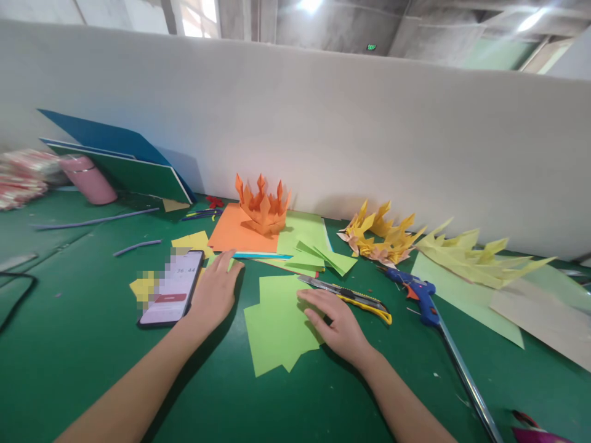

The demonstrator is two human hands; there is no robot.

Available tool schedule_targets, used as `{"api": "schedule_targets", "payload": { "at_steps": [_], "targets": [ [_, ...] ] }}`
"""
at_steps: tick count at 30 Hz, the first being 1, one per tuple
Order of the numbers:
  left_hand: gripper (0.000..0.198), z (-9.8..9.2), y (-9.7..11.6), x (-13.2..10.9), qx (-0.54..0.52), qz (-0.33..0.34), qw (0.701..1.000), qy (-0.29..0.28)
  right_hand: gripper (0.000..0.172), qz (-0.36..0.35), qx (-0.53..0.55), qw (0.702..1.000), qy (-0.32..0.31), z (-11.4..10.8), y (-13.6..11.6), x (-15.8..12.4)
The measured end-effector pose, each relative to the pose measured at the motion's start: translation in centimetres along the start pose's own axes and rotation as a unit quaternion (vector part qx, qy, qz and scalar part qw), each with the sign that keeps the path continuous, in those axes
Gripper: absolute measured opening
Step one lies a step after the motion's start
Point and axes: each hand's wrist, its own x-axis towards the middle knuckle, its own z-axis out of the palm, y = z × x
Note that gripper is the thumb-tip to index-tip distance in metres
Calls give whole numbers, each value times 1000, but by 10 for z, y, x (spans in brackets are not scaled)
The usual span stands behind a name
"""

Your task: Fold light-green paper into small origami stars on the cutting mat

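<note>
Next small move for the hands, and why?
I'd probably have the right hand pull one sheet free of the light-green sheets. That hand already lies over their right side with its fingers spread, and the sheets overlap at skewed angles, so edges stick out to catch. The cutter lies close beyond it, so draw toward the body.

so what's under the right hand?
Overlapping green sheets show under the fingers of the right hand and out to its left. What the palm and fingers cover is hidden, so I can't tell if anything else is there.
</note>
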Motion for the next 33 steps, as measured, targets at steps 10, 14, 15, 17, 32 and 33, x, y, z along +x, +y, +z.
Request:
{"api": "schedule_targets", "payload": {
  "at_steps": [10, 14, 15, 17, 32, 33],
  "targets": [
    [40, -6, 16, -3, 57, -33, 998, 10, 53, -12, -103, 973, -205, -6, -15, 10],
    [41, 5, 28, -9, -70, 50, 996, -8, 48, -31, -79, 972, -219, -7, -18, 11],
    [45, 8, 31, -10, -90, 65, 993, -29, 47, -35, -76, 972, -218, -7, -18, 11],
    [55, 10, 34, -12, -117, 71, 989, -62, 46, -41, -73, 974, -210, -6, -17, 10],
    [55, 3, 45, -13, -348, 82, 931, -70, 64, 35, -13, 996, -78, 1, -2, 3],
    [52, 3, 45, -13, -361, 84, 927, -54, 61, 38, 7, 997, -62, 1, -1, 3]
  ]
}}
